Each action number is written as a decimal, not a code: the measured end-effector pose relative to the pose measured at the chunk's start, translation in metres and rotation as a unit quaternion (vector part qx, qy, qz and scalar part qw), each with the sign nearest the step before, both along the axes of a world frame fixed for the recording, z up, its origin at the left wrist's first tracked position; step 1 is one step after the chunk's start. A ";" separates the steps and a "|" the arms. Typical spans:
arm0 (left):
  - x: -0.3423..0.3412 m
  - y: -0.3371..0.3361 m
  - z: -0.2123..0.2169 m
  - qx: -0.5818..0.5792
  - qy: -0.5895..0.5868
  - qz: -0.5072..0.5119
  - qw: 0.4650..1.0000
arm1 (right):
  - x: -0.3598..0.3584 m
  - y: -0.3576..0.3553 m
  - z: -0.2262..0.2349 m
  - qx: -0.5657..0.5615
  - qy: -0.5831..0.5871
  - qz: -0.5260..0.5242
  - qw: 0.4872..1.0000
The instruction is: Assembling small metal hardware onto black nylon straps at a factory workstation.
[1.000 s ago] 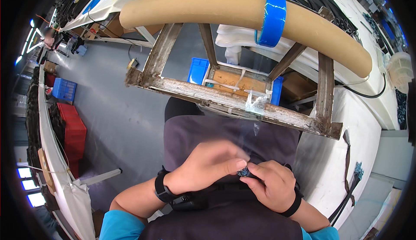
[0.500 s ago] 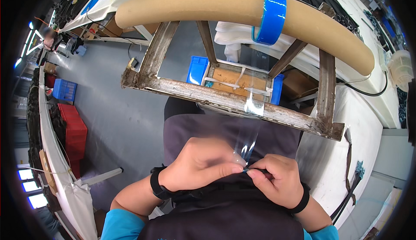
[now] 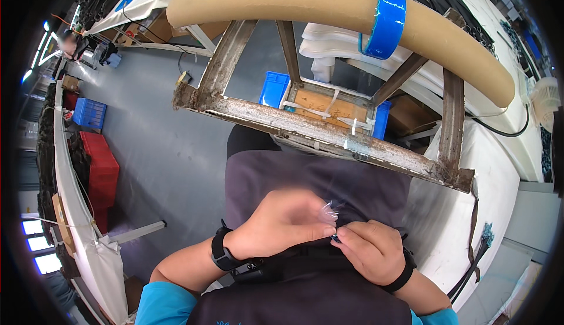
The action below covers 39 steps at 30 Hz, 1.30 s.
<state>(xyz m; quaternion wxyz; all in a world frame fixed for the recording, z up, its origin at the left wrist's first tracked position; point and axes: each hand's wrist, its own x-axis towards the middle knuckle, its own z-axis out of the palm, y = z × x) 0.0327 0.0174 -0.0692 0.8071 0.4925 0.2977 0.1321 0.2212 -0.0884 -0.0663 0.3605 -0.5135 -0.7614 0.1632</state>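
A seated person works with both hands held close over their lap, seen from above. The left hand (image 3: 282,225) and right hand (image 3: 370,251) meet fingertip to fingertip. Between them sits a small clear plastic bag (image 3: 328,211), crumpled and glinting, with a tiny dark part (image 3: 335,238) at the point where the fingers touch. Both grips look pinched on the bag and the part, though motion blur on the left hand hides exactly which finger holds what. Each wrist carries a black band.

Beyond the knees stands a rusty metal frame (image 3: 329,140) carrying a thick cardboard tube (image 3: 294,2) ringed by a roll of blue tape (image 3: 385,19). Blue crates (image 3: 276,90) sit on the grey floor (image 3: 153,143) below.

The likely mishap is the tiny part slipping from the pinch, since the film is slick, and dropping onto the dark lap or the floor, where it would be hard to find.
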 end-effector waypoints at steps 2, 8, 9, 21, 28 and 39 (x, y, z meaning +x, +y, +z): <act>0.002 0.001 0.001 -0.018 0.005 0.009 1.000 | -0.002 0.000 -0.001 0.017 0.046 -0.026 0.998; 0.005 0.011 0.010 0.050 -0.002 -0.012 0.999 | 0.006 0.005 0.013 -0.079 0.066 -0.008 0.995; 0.003 0.011 0.009 0.050 -0.002 -0.013 0.999 | 0.007 0.005 0.016 -0.102 0.066 -0.005 0.993; 0.001 -0.006 -0.002 0.001 -0.028 0.054 0.998 | 0.002 0.010 0.023 -0.179 0.122 -0.059 0.975; 0.009 0.006 -0.004 -0.042 -0.017 0.015 0.999 | -0.003 -0.001 0.002 -0.039 0.050 -0.042 0.997; 0.003 0.000 0.005 0.127 -0.085 -0.010 0.988 | 0.026 -0.005 0.008 -0.473 0.521 -0.067 0.708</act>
